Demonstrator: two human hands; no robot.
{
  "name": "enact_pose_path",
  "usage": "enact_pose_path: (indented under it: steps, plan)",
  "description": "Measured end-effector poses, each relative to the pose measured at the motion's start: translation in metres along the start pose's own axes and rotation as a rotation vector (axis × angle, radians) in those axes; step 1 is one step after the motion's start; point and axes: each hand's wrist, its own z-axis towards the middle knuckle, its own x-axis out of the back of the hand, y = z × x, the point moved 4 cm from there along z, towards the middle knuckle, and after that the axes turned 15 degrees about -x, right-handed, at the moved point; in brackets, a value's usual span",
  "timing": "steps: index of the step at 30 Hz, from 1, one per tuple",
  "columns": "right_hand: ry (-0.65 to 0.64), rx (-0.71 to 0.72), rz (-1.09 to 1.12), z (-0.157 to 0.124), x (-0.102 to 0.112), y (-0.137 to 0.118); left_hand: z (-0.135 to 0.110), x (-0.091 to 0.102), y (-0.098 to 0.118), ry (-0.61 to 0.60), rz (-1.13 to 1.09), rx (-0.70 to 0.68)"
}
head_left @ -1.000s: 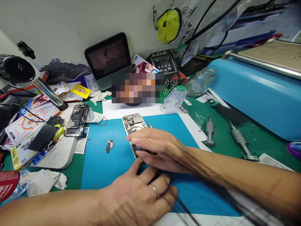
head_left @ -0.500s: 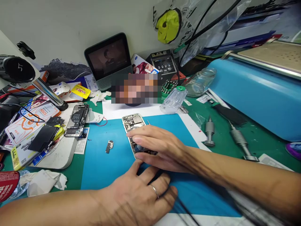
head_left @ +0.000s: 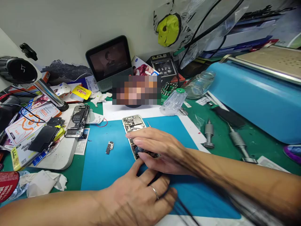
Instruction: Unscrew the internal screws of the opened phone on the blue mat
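Viewing remotely, I record the right hand [head_left: 162, 146] with fingers extended and held together, thumb below, around a small dark round object [head_left: 139, 150]; whether it is gripped, I cannot tell. The left hand [head_left: 143, 188], ringed, is loosely curled, its index finger at the near-left edge of the opened, pale-framed rectangular phone [head_left: 134, 122]; I cannot confirm a grip. The phone lies on the flat blue mat [head_left: 98, 172], directly beneath the right hand, which is the nearer, and just beyond the left. Its long axis runs from far left to near right, the far end exposed, the near end covered. Left of it, apart and untouched, lies a small black-and-silver plate [head_left: 109, 147]. Farther right, on the green work surface [head_left: 254, 141], stands a grey ribbed metal screwdriver [head_left: 209, 135].
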Motion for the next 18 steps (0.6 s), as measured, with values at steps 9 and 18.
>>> enact_pose_path:
  steps: [9,18]
  plan:
    - [-0.005,-0.028,0.023,0.0005,-0.0009,0.0002,-0.0005,0.0006,0.0,-0.005,0.001,0.0]
    - [-0.025,-0.025,-0.028,-0.0037,-0.0047,0.0033,0.0,0.0007,0.0,-0.028,-0.016,0.012]
